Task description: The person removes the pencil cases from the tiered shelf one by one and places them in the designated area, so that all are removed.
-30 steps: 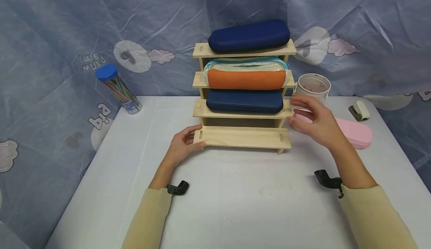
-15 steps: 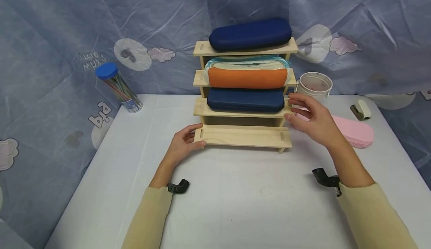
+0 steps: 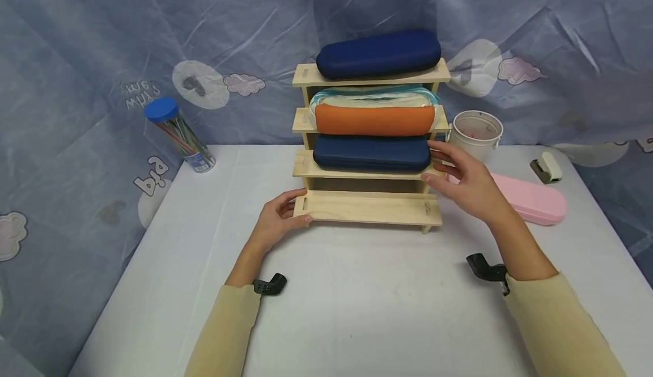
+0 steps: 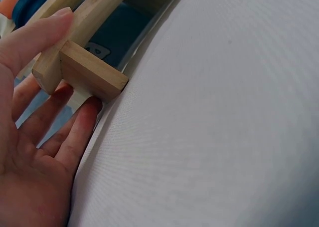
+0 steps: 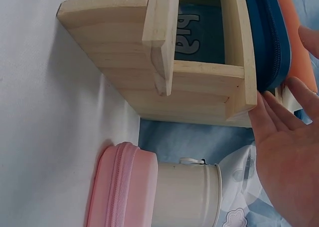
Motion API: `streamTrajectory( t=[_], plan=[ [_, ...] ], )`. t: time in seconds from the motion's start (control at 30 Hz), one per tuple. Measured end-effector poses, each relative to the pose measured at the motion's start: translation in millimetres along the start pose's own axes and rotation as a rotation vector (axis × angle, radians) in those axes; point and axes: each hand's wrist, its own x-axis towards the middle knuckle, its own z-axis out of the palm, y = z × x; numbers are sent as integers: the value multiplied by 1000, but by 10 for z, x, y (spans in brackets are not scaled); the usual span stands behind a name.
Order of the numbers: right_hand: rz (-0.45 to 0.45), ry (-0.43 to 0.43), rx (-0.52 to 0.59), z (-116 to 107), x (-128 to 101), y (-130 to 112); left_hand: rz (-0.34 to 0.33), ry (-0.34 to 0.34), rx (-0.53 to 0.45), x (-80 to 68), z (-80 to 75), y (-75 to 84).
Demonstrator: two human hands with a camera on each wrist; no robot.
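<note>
A stepped wooden rack (image 3: 367,206) stands against the back cloth. My left hand (image 3: 274,219) holds the left end of its lowest step, thumb on top; in the left wrist view its fingers (image 4: 82,122) lie against the side. At the rack's right side is my right hand (image 3: 461,181); in the right wrist view its fingertips (image 5: 259,100) are at the end of a dark blue zipped pencil case (image 3: 371,153), on the second step up. Above it lie an orange pencil case (image 3: 374,120) with a clear, blue-edged top and, on the top step, another navy pencil case (image 3: 378,55).
Right of the rack are a white metal bucket (image 3: 474,130) and a pink pencil case (image 3: 535,198), partly behind my right hand. A small white-and-dark stapler-like item (image 3: 547,167) lies farther right. A blue-lidded jar of thin sticks (image 3: 181,133) leans at back left.
My right hand has moved left, closer to the rack and the right end of the dark blue pencil case. My left hand stays at the lowest step.
</note>
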Motion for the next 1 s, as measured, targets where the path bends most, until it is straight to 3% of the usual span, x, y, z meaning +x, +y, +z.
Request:
streamTrajectory(
  t=[0.4,0.6,1.0],
  plan=[
    [4,-2,-31,27,38,-57,-1,0,1,30,-17,-57],
    [-14,16,-49,79,106,236,7,13,9,91,-58,-286],
    [28,16,3,166,182,364,29,21,13,75,-39,-272]
  ],
)
